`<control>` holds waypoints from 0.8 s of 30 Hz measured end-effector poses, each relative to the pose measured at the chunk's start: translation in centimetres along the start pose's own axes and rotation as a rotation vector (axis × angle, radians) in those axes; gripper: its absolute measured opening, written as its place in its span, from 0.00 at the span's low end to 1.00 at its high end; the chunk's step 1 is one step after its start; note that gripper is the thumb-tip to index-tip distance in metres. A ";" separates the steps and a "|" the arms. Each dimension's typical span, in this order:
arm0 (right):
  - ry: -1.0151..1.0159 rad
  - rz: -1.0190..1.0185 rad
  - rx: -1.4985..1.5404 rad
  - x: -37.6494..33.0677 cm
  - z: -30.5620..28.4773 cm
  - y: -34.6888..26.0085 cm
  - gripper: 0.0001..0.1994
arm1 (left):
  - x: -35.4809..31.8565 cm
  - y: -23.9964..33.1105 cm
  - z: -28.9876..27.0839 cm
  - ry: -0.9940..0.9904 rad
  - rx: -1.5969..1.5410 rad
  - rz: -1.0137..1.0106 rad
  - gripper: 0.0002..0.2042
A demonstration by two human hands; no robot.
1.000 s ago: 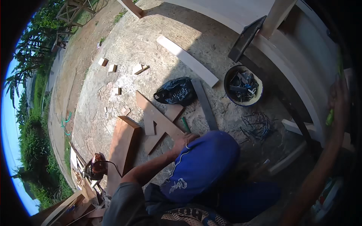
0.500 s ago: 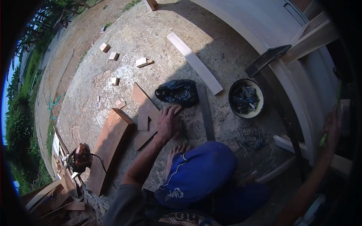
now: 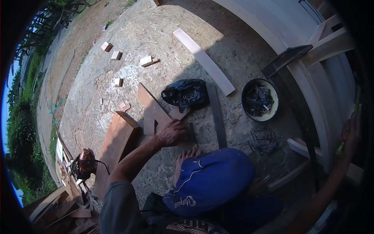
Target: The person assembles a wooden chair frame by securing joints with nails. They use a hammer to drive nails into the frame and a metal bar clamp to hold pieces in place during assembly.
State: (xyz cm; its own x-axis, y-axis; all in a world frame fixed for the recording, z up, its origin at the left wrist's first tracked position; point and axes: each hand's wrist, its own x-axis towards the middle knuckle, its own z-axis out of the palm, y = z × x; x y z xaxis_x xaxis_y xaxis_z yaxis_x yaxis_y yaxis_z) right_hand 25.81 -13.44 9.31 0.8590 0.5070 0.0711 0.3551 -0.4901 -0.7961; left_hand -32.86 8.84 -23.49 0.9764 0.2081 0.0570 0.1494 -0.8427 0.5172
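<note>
My left hand is low over flat pieces of wood crossed at an angle. Its fingers are curled in; what they hold, if anything, is hidden. Just beyond it lies a black plastic bag with nails in its mouth. At the far right, in shade, my right hand is closed around a thin yellow-green strip, beside a pale wooden frame. A dark flat bar rests on the ground between the bag and a round bowl of small metal pieces.
A hammer leans by the frame. Loose nails lie near my knee. A pale board and several small wood blocks are farther out. Left are a thick reddish beam, a corded power tool and scrap wood.
My left hand has drawn back from the crossed wood toward my knee, and its fingers have curled in. My right hand stays on the yellow-green strip. The whole view has shifted slightly.
</note>
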 end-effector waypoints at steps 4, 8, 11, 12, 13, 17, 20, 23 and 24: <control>0.034 0.006 -0.002 -0.8 -0.4 0.1 0.27 | -2.4 0.3 0.9 -0.214 0.033 -0.233 0.07; 0.041 0.016 0.068 -2.5 4.5 -3.9 0.30 | -1.5 1.6 0.8 0.021 -0.011 -0.353 0.06; 0.069 -0.005 0.037 -3.5 3.7 -4.5 0.29 | 4.9 2.4 1.0 0.118 -0.124 -0.210 0.04; 0.063 -0.016 0.057 -3.6 3.6 -4.5 0.29 | 7.0 2.7 0.9 0.108 -0.134 -0.190 0.04; 0.055 -0.027 0.077 -3.7 3.5 -4.4 0.29 | 9.3 3.1 1.0 0.098 -0.145 -0.172 0.05; 0.075 -0.029 0.109 -3.2 3.6 -4.0 0.28 | 17.1 4.7 1.3 0.102 -0.175 -0.070 0.04; 0.077 -0.070 0.098 -3.3 3.4 -3.4 0.31 | 20.3 5.4 2.4 0.077 -0.239 -0.018 0.04; 0.121 -0.048 0.113 -3.6 4.0 -4.0 0.31 | 21.7 6.0 3.1 0.015 -0.224 -0.059 0.05; 0.142 -0.027 0.118 -3.6 4.2 -4.1 0.31 | 21.9 5.9 3.2 0.002 -0.224 -0.078 0.06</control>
State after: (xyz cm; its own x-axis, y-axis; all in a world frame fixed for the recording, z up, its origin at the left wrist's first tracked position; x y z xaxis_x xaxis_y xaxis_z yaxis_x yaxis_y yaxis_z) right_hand 19.71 -10.31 9.79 0.8961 0.4098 0.1706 0.3402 -0.3871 -0.8570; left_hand -10.04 6.80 -21.92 0.9630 0.2694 0.0107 0.1861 -0.6929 0.6966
